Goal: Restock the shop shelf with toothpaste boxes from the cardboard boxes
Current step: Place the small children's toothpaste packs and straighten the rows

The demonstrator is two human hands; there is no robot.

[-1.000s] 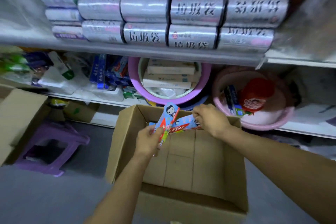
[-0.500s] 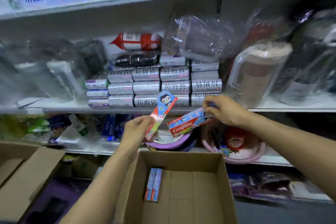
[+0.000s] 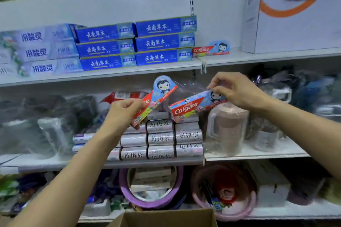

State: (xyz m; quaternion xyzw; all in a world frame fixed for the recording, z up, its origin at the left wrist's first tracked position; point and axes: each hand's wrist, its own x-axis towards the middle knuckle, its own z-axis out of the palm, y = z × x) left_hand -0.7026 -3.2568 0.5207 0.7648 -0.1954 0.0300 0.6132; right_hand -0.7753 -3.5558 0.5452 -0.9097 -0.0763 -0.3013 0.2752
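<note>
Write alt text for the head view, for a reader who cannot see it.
A person holds two Colgate toothpaste boxes up before shop shelves: the left hand grips the tilted left box, the right hand pinches the right box by its end. On the upper shelf, one matching box lies beside stacked blue boxes; a cardboard box sits below.

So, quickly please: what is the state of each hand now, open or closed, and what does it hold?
Left hand: closed, gripping the left Colgate box.
Right hand: closed, pinching the right Colgate box.
</note>
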